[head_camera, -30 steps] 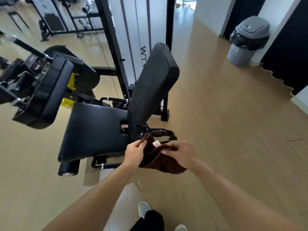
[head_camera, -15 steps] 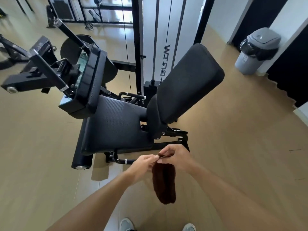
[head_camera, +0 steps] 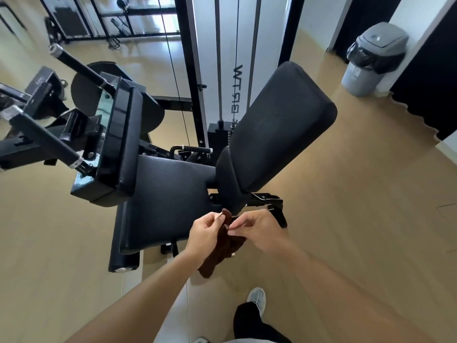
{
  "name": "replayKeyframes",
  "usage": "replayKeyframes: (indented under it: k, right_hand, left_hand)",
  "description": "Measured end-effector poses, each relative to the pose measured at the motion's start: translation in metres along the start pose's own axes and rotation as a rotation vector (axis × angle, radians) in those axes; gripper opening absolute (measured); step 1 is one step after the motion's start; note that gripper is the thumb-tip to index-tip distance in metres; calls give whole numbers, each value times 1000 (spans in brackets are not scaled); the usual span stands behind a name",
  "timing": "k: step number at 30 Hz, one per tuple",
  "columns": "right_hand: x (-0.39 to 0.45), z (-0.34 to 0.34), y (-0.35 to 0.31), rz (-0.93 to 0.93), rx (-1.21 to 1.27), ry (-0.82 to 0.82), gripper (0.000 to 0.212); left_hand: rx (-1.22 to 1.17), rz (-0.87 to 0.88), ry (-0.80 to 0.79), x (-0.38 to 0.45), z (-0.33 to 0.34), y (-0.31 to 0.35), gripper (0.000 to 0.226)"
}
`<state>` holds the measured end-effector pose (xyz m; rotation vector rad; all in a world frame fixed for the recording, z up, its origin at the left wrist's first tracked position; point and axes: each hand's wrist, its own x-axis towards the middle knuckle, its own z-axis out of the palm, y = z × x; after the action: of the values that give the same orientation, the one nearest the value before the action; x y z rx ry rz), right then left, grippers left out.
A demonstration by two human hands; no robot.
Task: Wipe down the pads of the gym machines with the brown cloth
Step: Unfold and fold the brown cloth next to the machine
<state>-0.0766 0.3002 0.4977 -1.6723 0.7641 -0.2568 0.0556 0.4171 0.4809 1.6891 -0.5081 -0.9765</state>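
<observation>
The brown cloth [head_camera: 223,246] hangs between my two hands, just in front of the gym machine's near edge. My left hand [head_camera: 205,235] pinches the cloth's top corner with thumb and fingers. My right hand [head_camera: 257,230] pinches the cloth from the right side. Right behind them lies the black seat pad [head_camera: 168,201], flat and textured. The black back pad [head_camera: 274,134] rises tilted to the right of it. A third black pad [head_camera: 116,147] stands upright on the machine's arm at the left.
Black handle bars [head_camera: 47,142] stick out at the left. The weight stack frame and cables [head_camera: 220,70] stand behind the seat. A grey bin [head_camera: 371,60] with a black bag is at the far right wall. Tan floor lies all around; my shoe [head_camera: 257,297] is below.
I have come closer to the machine. The cloth hung long below both hands; now it is gathered between them, with my hands slightly apart and nearer the seat pad.
</observation>
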Motion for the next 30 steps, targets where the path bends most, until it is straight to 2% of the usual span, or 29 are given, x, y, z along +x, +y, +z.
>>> replayKeyframes:
  k: [2,5,9,16,21,27,30]
  right_hand:
    - [21,-9,-7,-30,-44,-24,9]
    - [50,-31,-14,-62,-43,13,9]
    - [74,-60,-18,-55,-71,-83,10]
    - [94,-103,-22,-49,-82,-160,10]
    - [107,-114,-19,-6,-29,-98,8]
    - [120,-118,-23,37,-27,-95,31]
    - [127,-117,-25,71,-1,-83,30]
  left_hand:
    - [41,27,-59,16,0,7,28]
    - [-22,-28,-158,35,4,20,25]
    - [-39,-91,-254,56,13,38,30]
    - [-123,-176,-186,85,46,58,30]
    - [-128,-206,-269,103,52,66,32]
    - [-151,-216,-320,120,45,77,28]
    - [-194,-227,-313,130,44,79,29]
